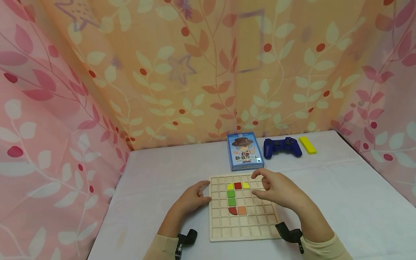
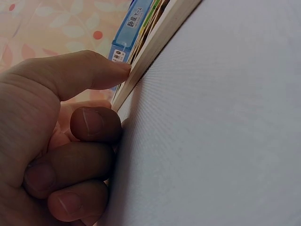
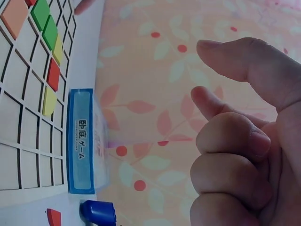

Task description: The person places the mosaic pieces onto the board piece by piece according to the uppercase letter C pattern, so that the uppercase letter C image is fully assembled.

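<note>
A pale wooden grid board (image 1: pixel 221 231) lies on the table, bearing several coloured tiles. Its top run has a yellow rounded tile (image 1: pixel 230 186), a red square (image 1: pixel 238 185) and another yellow rounded tile (image 1: pixel 246 185). Below are two green squares (image 1: pixel 231 194), a red rounded tile (image 1: pixel 233 211) and an orange square (image 1: pixel 242 210). My left hand (image 1: pixel 191 196) touches the board's left edge with thumb and index finger. Over the board's right part, my right hand (image 1: pixel 279 189) holds nothing; its thumb and index finger are apart, the others curled.
Behind the board lies a blue game box (image 1: pixel 245 151), with a blue game controller (image 1: pixel 282 148) and a yellow bar (image 1: pixel 307 145) to its right. In the right wrist view a red piece (image 3: pixel 54 217) lies off the board. Patterned curtains (image 1: pixel 195 72) surround the table.
</note>
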{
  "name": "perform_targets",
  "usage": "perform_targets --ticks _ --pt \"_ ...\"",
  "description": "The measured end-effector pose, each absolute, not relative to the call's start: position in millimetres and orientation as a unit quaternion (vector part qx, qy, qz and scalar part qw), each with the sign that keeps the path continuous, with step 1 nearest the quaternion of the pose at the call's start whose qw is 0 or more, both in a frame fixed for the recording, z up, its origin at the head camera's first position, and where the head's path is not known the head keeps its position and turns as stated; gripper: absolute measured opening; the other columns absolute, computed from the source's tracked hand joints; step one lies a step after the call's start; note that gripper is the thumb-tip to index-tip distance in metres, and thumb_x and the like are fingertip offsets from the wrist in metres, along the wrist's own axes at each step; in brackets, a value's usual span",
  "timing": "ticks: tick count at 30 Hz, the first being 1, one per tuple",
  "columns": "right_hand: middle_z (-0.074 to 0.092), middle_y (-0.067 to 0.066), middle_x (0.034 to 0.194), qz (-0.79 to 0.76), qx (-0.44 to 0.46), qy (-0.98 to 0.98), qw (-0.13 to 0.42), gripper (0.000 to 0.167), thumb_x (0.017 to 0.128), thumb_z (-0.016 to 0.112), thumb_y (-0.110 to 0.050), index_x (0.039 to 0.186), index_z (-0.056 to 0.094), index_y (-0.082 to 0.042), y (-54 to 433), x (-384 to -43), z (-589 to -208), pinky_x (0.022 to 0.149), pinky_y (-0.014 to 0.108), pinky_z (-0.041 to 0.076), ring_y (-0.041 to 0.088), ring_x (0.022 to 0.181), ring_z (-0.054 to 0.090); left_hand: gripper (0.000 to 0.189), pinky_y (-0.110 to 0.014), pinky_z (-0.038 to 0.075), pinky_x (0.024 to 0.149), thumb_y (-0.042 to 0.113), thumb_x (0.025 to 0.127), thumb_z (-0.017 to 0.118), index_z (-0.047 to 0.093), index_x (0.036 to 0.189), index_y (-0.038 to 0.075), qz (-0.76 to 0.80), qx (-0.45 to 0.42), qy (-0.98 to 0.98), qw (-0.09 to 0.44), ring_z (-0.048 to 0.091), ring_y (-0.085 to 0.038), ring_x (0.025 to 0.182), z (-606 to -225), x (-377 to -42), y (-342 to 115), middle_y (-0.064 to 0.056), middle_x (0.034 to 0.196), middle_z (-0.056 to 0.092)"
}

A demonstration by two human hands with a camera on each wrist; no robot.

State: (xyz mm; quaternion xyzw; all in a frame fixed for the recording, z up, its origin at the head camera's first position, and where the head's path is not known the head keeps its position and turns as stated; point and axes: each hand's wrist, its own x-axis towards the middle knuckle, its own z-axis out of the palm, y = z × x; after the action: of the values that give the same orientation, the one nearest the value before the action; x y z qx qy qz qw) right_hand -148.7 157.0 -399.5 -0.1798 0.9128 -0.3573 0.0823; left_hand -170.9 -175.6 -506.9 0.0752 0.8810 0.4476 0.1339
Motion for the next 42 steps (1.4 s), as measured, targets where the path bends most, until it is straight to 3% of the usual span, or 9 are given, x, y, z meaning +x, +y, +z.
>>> perform_targets --ticks 21,29,42 --pt "0.036 0.000 0.064 -0.443 -0.030 0.896 -0.015 0.043 0.095 0.075 -0.034 0.128 0.065 -0.008 190 -181 -424 0.050 0.030 0.030 0.019 0.056 0.037 0.068 -0.027 0.035 0.050 0.025 0.088 0.080 0.053 0.149 0.014 0.449 0.079 0.880 0.131 0.042 -0.010 0.051 -507 -170 -176 0.004 0.061 0.048" --pt "0.041 0.000 0.064 -0.444 0.000 0.896 -0.005 0.042 0.095 0.073 -0.026 0.129 0.065 -0.003 202 -193 -448 0.050 0.028 0.030 0.018 0.056 0.040 0.068 -0.029 0.035 0.051 0.025 0.088 0.080 0.053 0.149 0.014 0.444 0.078 0.883 0.130 0.041 -0.011 0.053 -506 -170 -176 0.004 0.062 0.047" --pt "0.049 0.002 0.070 -0.438 0.016 0.896 0.070 0.046 0.093 0.074 -0.026 0.130 0.065 0.000 217 -208 -492 0.060 0.033 0.037 0.019 0.065 0.047 0.067 -0.028 0.036 0.052 0.025 0.089 0.079 0.053 0.149 0.014 0.437 0.074 0.887 0.129 0.042 -0.011 0.053 -505 -170 -175 0.004 0.062 0.047"
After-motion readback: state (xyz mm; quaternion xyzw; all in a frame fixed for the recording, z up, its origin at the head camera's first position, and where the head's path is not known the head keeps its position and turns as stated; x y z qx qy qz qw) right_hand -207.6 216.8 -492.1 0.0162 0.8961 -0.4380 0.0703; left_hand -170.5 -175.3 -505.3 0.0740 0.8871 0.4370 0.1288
